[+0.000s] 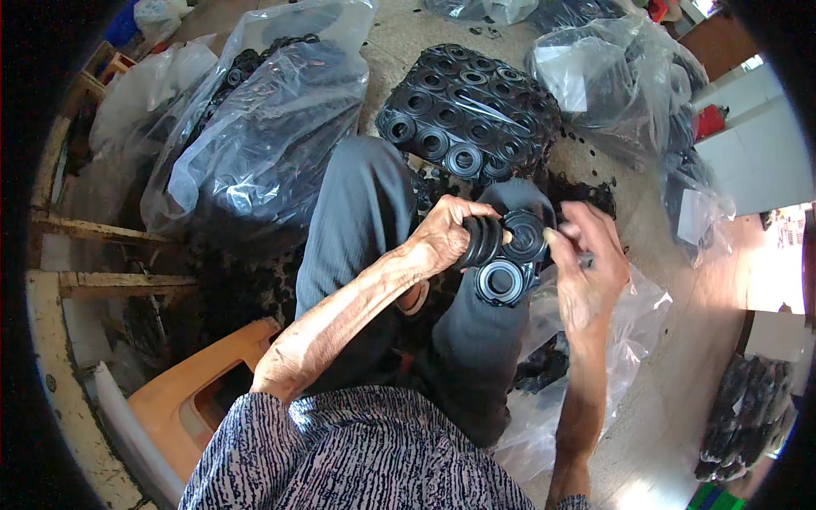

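My left hand [449, 231] is closed around black ribbed rubber pieces [481, 242] above my right knee. Beside them sit a round black rubber disc [524, 237] and a black ring-shaped rubber piece [500, 282] with a shiny rim. The disc and the ring look joined to the ribbed pieces, but the joint is hidden. At the disc's right edge, my right hand [588, 259] is closed with its thumb tip near the rim. Its fingers are curled and partly blurred; anything small between them is hidden.
Ahead of my knees lies a block of black molded rubber rings [467, 110], with a thin pale strip across it. Clear plastic bags of black parts stand left [263, 144] and right [612, 85]. Black scraps litter the floor. An orange plastic chair [200, 365] is at lower left.
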`<state>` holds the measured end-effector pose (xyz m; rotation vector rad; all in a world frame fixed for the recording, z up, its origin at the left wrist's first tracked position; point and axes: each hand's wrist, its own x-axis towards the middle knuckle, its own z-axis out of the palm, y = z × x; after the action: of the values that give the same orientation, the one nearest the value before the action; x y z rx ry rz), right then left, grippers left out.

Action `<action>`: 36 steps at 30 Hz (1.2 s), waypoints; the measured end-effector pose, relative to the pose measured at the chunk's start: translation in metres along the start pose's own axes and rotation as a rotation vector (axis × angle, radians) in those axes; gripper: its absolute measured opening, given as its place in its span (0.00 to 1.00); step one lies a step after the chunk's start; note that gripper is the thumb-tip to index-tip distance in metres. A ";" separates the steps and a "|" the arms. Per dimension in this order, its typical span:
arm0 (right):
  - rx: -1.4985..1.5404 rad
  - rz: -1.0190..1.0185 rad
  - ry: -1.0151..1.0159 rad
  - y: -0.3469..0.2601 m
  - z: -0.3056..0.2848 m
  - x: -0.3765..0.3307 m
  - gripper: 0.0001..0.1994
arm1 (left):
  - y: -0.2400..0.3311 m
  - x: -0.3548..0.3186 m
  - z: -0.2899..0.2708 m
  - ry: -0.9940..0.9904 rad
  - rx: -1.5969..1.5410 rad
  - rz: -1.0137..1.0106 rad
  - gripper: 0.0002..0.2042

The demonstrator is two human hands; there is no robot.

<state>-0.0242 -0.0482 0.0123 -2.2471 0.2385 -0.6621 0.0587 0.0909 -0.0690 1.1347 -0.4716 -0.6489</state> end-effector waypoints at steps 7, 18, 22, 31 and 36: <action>0.052 0.143 -0.110 -0.011 0.013 -0.032 0.18 | 0.008 -0.008 0.008 0.001 -0.004 -0.035 0.08; 0.399 0.304 -0.092 -0.002 0.021 -0.025 0.18 | 0.013 -0.013 0.012 0.004 0.052 -0.044 0.09; 0.503 0.345 0.018 0.000 0.023 -0.028 0.17 | 0.010 -0.011 0.014 0.008 0.215 0.116 0.09; 0.077 0.250 0.116 -0.014 0.025 -0.037 0.18 | 0.007 -0.013 0.018 0.029 0.137 0.052 0.20; 0.368 0.358 0.060 -0.002 0.025 -0.030 0.16 | 0.001 -0.013 0.020 0.017 0.076 0.116 0.17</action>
<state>-0.0370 -0.0202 -0.0119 -1.7766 0.4940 -0.5303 0.0367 0.0870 -0.0609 1.1742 -0.5473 -0.5242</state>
